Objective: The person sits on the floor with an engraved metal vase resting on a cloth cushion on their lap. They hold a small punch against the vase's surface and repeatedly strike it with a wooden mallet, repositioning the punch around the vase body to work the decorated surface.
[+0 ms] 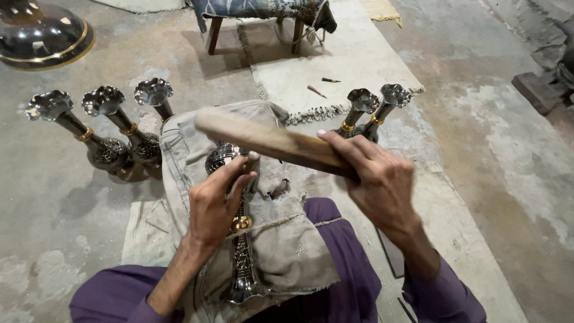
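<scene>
My left hand (216,203) grips a dark engraved metal vase (242,263) with a gold band, lying across a grey cloth (281,239) on my lap. The vase's round body (220,158) shows just above my fingers, its base points toward me. A small tool seems pinched between my left fingers against the vase, though it is hard to make out. My right hand (379,179) holds a wooden stick (269,140) raised over the vase, blurred with motion. Purple trousers cover my legs.
Three similar vases (107,128) with flared fluted mouths stand on the concrete floor at left; two more (371,107) stand right of the cloth. A wooden stool (263,18) is behind, a large dark metal vessel (36,36) at top left, small tools (317,90) on a mat.
</scene>
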`<state>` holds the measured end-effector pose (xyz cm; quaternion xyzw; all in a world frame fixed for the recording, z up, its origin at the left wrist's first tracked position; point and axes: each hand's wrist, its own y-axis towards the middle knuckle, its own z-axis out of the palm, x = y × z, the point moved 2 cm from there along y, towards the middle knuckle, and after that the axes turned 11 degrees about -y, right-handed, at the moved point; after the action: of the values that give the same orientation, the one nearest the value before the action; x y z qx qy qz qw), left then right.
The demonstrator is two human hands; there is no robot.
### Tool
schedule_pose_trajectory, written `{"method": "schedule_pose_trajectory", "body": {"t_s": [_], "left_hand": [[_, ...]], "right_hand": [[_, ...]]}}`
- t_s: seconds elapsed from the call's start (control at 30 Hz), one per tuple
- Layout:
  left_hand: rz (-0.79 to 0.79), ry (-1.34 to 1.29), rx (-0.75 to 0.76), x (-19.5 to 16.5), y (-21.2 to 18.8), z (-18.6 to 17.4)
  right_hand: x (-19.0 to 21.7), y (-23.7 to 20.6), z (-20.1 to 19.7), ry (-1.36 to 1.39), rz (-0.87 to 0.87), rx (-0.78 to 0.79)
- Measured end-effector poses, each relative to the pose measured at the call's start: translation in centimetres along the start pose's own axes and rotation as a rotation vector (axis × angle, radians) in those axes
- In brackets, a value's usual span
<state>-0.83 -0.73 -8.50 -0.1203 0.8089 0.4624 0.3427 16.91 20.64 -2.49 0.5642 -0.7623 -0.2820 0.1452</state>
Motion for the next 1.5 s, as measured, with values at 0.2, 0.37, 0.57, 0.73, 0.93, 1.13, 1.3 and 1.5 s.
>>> {"method": "schedule_pose_trajectory", "body": {"t_s": [0.2, 0.37, 0.57, 0.73, 0.93, 1.13, 1.3, 1.5], "left_hand": [[0.04, 0.031, -0.032, 0.1, -0.4, -0.1], [0.038, 0.051, -0.054, 0.5, -0.7, 0.3], [0.107, 0.065, -0.098, 0.1, -1.0, 0.3], [0.129, 0.061, -0.111, -0.1, -1.4, 0.3], [0.094, 0.131, -0.063, 1.2, -1.9, 0.4], [0.181, 0.078, -0.096, 0.9, -1.9, 0.4], [0.135, 0.037, -0.047, 0.8, -1.3, 0.3], [0.064, 0.067, 0.061, 0.4, -0.3, 0.2]], "right_hand": [[0.6, 0.1, -1.0, -0.034, -0.021, 0.145], [0.9, 0.6, -2.0, 0.004, 0.032, 0.118], [1.6, 1.0, -3.4, 0.024, 0.019, 0.055], [1.7, 1.1, -3.9, 0.202, -0.016, -0.033], [1.5, 0.8, -2.5, -0.03, -0.099, 0.088], [1.6, 0.3, -2.8, 0.24, -0.093, -0.05], [1.4, 0.3, -2.2, 0.336, -0.009, -0.035], [1.0, -0.6, -1.4, -0.068, 0.011, 0.051]]}}
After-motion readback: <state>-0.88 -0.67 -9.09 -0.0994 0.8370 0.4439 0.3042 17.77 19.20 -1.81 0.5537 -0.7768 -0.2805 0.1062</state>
